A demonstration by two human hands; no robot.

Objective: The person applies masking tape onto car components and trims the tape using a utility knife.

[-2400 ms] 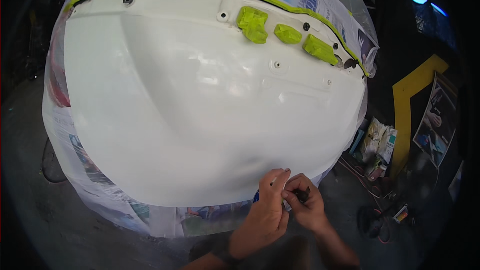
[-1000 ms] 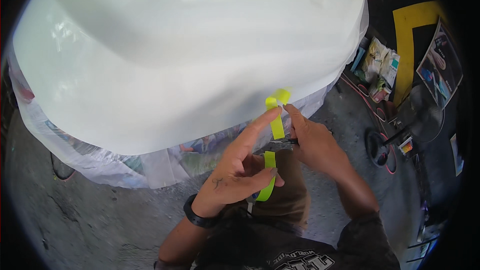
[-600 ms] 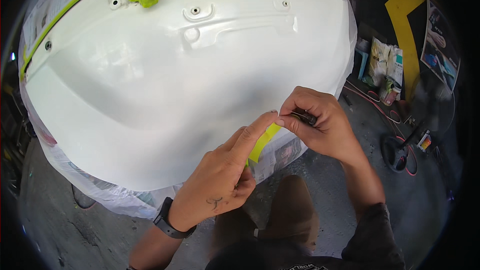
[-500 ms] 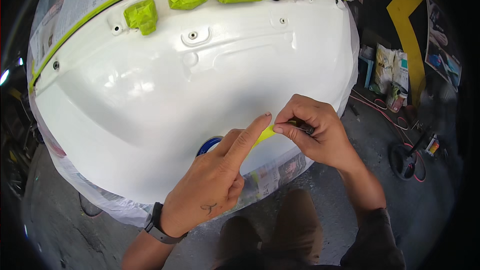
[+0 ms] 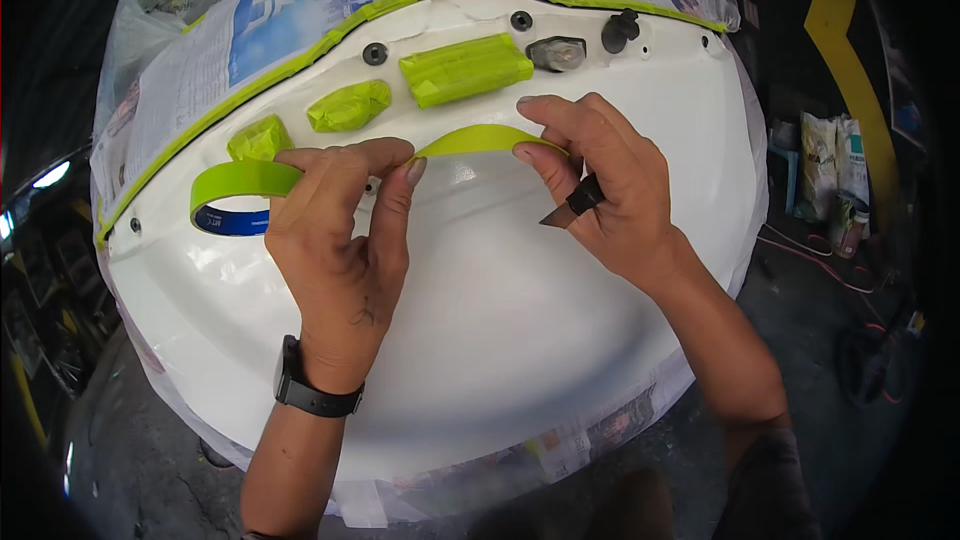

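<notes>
A broad white panel (image 5: 490, 340); above it, right hand (image 5: 625, 185) and left hand (image 5: 340, 230); a lime tape roll (image 5: 235, 182) against left fingers; a bowed tape strip (image 5: 475, 139), left end pinched — better drawn taut; a small blade (image 5: 574, 202) gripped in the right — best kept clear.

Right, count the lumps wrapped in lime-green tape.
3 in a row: long lime-green block at right, smaller oval lump in the middle, third lump at left, partly covered by the lime-green tape roll. More may be hidden.
</notes>
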